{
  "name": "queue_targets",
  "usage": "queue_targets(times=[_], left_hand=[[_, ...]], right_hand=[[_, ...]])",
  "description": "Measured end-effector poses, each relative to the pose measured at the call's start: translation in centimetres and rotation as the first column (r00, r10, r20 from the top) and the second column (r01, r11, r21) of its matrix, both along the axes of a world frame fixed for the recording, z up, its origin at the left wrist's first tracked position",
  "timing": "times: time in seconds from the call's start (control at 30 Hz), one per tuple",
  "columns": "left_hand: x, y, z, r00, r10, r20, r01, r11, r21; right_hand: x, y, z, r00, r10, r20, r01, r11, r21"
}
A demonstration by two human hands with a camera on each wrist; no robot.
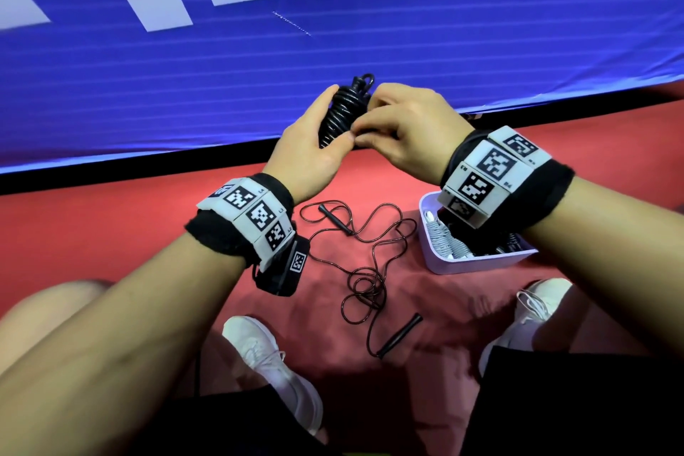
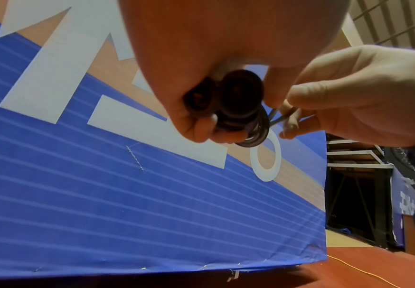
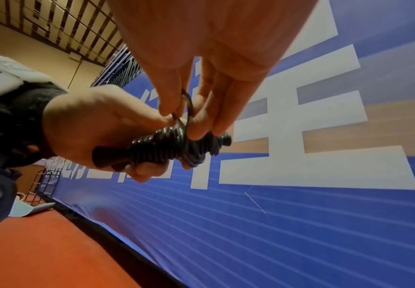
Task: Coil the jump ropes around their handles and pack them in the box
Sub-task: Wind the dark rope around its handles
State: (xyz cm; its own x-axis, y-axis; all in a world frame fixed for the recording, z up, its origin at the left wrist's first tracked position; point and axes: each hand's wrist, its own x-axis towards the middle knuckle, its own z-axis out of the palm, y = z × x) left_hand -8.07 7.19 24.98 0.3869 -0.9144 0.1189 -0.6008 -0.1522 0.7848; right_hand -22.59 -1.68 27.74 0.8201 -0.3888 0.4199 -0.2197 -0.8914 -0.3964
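A black coiled rope [image 1: 342, 111] is held up in front of the blue banner [image 1: 222, 85], above the red floor [image 1: 111, 226], its turns wound tight round the paired handles. It is gripped from the left by the left hand [image 1: 314, 144], fingers curled under the bundle and thumb laid along its near side. In the left wrist view both handle ends [image 2: 236, 97] are seen butt-on, side by side.

The rope's last loop [image 3: 186, 105] is pinched by the right hand [image 1: 407, 130], thumb and fingertips pressed together on it just above the coils; where the loop's end runs cannot be told.

Below and to the right, the white box [image 1: 477, 265] is seen on the floor, partly hidden by the right wristband [image 1: 496, 174]. A white coiled rope [image 1: 446, 237] lies in it, with something dark beside it, too covered to name.

A second black rope [image 1: 362, 270] is sprawled loose on the floor between the white shoes [image 1: 274, 366], left of the box and apart from it. One handle [image 1: 335, 220] lies near the left wristband [image 1: 248, 215], the other [image 1: 399, 335] nearer the feet, the cord tangled in loops between them.

Open red floor is left between box and loose rope, and the banner's lower edge runs just behind the hands.
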Motion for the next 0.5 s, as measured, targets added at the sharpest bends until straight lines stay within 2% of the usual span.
queue_targets(times=[0.17,0.23,0.37,0.5], left_hand=[[0.0,0.0,0.4,0.994,0.029,0.105,-0.030,0.999,0.012],[-0.2,-0.1,0.5,0.988,-0.006,0.154,0.009,1.000,-0.018],[-0.8,0.1,0.5,0.977,-0.029,0.209,0.037,0.999,-0.034],[-1.0,0.3,0.4,0.969,-0.026,0.244,0.036,0.999,-0.037]], right_hand=[[0.0,-0.2,0.3,0.999,-0.035,0.009,0.035,0.999,-0.011],[0.1,-0.1,0.1,0.999,-0.027,0.024,0.027,1.000,-0.007],[0.1,0.3,0.0,0.996,-0.080,0.050,0.076,0.995,0.068],[0.2,0.6,0.1,0.971,-0.166,0.172,0.130,0.970,0.204]])
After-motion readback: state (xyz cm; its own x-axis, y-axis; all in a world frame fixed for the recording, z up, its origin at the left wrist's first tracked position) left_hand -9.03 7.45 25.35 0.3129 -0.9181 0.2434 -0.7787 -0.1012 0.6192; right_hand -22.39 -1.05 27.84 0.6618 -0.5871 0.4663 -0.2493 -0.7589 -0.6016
